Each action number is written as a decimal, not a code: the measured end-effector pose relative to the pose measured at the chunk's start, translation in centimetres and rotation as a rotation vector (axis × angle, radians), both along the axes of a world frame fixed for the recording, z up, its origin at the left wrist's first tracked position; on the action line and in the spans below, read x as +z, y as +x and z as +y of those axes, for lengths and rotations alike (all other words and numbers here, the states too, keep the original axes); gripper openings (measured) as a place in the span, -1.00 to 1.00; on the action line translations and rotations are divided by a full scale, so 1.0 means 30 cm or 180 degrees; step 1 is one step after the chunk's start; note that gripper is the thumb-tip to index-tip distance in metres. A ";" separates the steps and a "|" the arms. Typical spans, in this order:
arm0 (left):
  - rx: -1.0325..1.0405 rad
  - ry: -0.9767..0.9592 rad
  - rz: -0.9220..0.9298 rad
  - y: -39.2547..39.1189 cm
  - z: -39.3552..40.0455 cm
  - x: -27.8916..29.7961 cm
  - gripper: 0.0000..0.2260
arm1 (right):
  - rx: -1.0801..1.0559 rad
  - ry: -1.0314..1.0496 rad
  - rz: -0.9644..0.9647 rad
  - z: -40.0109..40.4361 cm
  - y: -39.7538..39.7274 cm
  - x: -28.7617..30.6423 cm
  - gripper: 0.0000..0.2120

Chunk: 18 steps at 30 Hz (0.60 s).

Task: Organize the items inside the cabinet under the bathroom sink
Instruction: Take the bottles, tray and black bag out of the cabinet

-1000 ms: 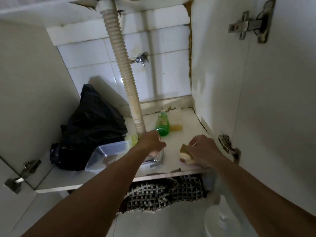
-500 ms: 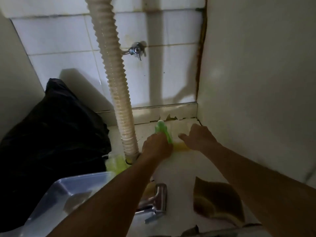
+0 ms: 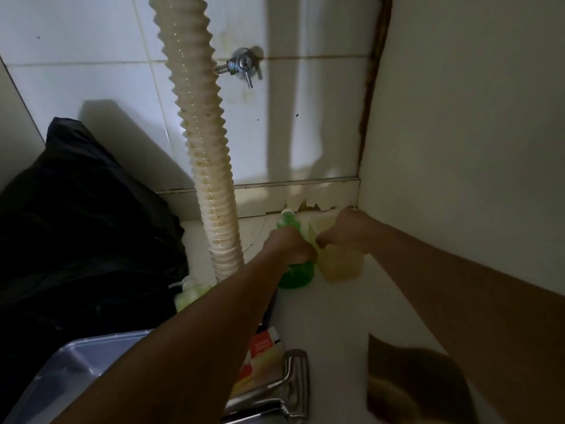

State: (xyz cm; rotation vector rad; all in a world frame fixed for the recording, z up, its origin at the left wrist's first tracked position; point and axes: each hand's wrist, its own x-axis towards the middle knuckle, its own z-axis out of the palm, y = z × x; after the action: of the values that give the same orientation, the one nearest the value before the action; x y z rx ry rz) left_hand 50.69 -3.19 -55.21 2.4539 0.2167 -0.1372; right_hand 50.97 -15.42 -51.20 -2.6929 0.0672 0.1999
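At the back right of the cabinet floor stands a green bottle with a white cap, and my left hand is wrapped around its middle. Right beside it stands a translucent container with yellowish liquid. My right hand grips that container's top, fingers closed. A brown sponge lies on the floor at the front right, under my right forearm. A clear plastic tub sits at the front left.
A ribbed drain hose drops to the floor just left of the bottle. A black plastic bag fills the left side. A metal tap fitting, a red-and-white packet and a pale green item lie nearby. A wall valve sticks out behind.
The view has moved deeper into the cabinet. My right hand let go of the sponge and went to the yellowish container; my left hand closed on the green bottle.
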 end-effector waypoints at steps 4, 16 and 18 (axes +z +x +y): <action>0.0277 -0.0274 0.0064 0.013 -0.007 0.008 -0.57 | 0.0040 -0.0055 -0.0027 -0.019 -0.023 -0.014 -0.41; 0.0304 -0.0066 0.0098 -0.039 -0.019 0.054 -0.56 | -0.0910 0.1779 -0.0155 -0.170 -0.165 -0.068 -0.27; 0.0160 0.0115 0.0211 -0.058 -0.041 0.043 -0.52 | -0.1048 0.2163 -0.0138 -0.206 -0.219 -0.077 -0.29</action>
State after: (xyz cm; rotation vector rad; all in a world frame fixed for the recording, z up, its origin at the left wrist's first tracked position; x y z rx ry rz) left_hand 48.94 -4.41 -53.91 2.4796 0.3122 -0.1944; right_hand 44.42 -21.60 -53.51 -1.9733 0.3577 0.0465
